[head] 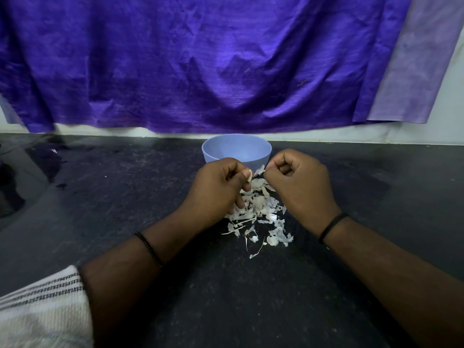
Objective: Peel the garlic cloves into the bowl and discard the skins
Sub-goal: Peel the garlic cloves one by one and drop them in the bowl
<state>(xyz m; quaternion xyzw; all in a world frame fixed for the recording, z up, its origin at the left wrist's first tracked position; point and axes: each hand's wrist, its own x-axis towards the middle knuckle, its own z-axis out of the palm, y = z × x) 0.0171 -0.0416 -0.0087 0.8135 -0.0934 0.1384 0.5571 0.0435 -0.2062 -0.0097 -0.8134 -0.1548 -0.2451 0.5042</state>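
A light blue bowl (pixel 236 148) stands on the dark counter, just beyond my hands; its inside is hidden from this angle. My left hand (pixel 218 185) pinches a pale garlic clove (pixel 249 175) between thumb and fingers. My right hand (pixel 300 185) is curled, and its fingertips pinch a strip of white skin (pixel 260 170) that runs toward the clove. Under and in front of both hands lies a pile of white garlic skins (pixel 261 217).
The dark stone counter (pixel 125 197) stretches left and right. A purple cloth (pixel 200 61) hangs on the wall behind the bowl. A striped white fabric (pixel 40 310) shows at the lower left. Black bands circle both wrists.
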